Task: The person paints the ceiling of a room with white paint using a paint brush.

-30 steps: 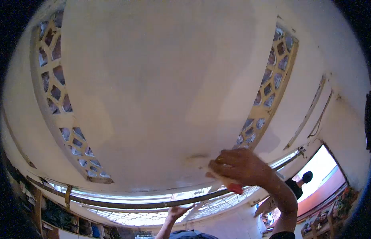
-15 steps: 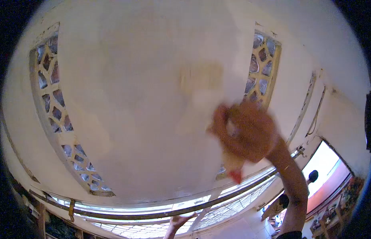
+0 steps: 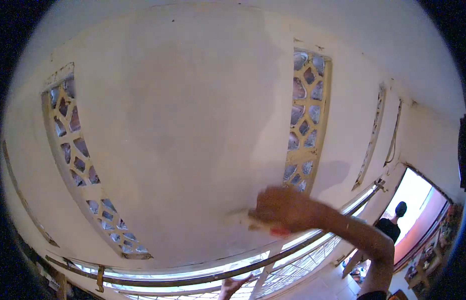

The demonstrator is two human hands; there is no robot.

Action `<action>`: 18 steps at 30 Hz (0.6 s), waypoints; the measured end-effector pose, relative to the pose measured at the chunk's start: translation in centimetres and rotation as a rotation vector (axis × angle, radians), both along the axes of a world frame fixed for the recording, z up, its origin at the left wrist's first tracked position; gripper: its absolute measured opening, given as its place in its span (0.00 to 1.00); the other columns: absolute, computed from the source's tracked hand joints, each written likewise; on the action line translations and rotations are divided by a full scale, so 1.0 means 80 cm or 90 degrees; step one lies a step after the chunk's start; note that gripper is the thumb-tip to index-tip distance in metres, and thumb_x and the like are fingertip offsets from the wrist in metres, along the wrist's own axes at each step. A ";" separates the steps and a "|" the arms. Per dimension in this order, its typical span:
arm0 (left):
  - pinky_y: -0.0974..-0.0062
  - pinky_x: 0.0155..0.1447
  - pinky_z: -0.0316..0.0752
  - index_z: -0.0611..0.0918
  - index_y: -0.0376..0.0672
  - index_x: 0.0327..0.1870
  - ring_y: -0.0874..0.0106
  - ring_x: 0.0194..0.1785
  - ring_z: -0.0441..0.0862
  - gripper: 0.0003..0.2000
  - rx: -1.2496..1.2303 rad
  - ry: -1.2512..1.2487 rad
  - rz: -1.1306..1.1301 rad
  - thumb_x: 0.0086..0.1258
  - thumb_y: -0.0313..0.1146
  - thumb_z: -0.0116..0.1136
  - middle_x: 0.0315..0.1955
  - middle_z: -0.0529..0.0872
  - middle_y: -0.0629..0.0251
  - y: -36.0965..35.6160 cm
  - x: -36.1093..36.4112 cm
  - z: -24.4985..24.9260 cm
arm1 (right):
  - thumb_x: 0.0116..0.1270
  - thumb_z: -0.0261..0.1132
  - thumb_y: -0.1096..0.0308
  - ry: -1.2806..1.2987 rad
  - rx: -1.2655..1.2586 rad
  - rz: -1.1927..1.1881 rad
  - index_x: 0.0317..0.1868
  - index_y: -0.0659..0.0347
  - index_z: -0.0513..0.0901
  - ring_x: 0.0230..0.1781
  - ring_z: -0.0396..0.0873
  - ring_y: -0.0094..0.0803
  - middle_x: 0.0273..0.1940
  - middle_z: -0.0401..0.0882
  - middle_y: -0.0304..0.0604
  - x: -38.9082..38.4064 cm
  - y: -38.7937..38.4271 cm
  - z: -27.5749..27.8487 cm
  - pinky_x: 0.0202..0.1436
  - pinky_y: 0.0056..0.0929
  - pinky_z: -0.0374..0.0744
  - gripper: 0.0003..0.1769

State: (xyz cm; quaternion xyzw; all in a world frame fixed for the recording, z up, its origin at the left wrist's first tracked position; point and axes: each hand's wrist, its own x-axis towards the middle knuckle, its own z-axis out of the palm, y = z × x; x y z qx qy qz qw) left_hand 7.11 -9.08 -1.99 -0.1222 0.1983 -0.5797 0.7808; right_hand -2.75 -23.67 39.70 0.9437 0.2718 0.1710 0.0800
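Above the rod (image 3: 193, 283), your right hand's (image 3: 280, 206) grip is clamped on the blurred red-ended tool (image 3: 279, 232); it should feel light and fairly stiff, best held mid-handle. Below the rod, your left hand's (image 3: 231, 286) fingers look apart.

— Where are we?
— We stand inside a lived-in or working interior, possibly a home, though we cannot confirm which.
— What do we see that shows it?
— We see a broad, pale wall (image 3: 203, 175) with patchy discoloration, flanked by two lattice panels (image 3: 305, 120) with many-sided openings. Below, a long pole (image 3: 163, 283) crosses in front of bright windows (image 3: 303, 258) fitted with a grille.
— And at right?
— We see a bright opening (image 3: 413, 200), where a person in a dark top (image 3: 390, 227) stands, and cluttered belongings (image 3: 427, 262) near it, too small for us to identify.
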 end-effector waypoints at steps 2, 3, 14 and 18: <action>0.42 0.67 0.51 0.66 0.40 0.55 0.58 0.64 0.58 0.22 0.205 -0.364 0.112 0.65 0.44 0.52 0.59 0.63 0.53 -0.001 -0.015 0.038 | 0.47 0.63 0.65 -0.154 -0.064 -0.023 0.44 0.59 0.76 0.38 0.73 0.42 0.35 0.72 0.45 -0.004 -0.005 0.058 0.40 0.40 0.74 0.21; 0.46 0.66 0.56 0.63 0.38 0.55 0.59 0.62 0.60 0.24 0.183 -0.251 0.067 0.65 0.43 0.53 0.56 0.65 0.52 0.005 -0.015 0.046 | 0.45 0.63 0.64 -0.303 -0.083 0.036 0.44 0.58 0.76 0.36 0.73 0.41 0.33 0.72 0.43 -0.006 -0.008 0.083 0.38 0.39 0.74 0.21; 0.43 0.66 0.54 0.64 0.40 0.56 0.51 0.65 0.54 0.26 0.155 -0.154 0.050 0.60 0.42 0.58 0.59 0.58 0.47 0.008 -0.005 0.015 | 0.54 0.60 0.63 -0.427 -0.237 0.018 0.36 0.59 0.77 0.37 0.76 0.37 0.34 0.75 0.42 0.003 0.018 0.115 0.43 0.31 0.77 0.11; 0.42 0.66 0.53 0.65 0.41 0.55 0.52 0.65 0.55 0.25 0.155 -0.179 0.060 0.61 0.42 0.56 0.60 0.59 0.48 0.010 -0.002 0.007 | 0.53 0.56 0.64 -0.177 -0.200 0.185 0.36 0.61 0.74 0.43 0.75 0.36 0.40 0.75 0.43 -0.010 0.028 -0.006 0.48 0.30 0.77 0.12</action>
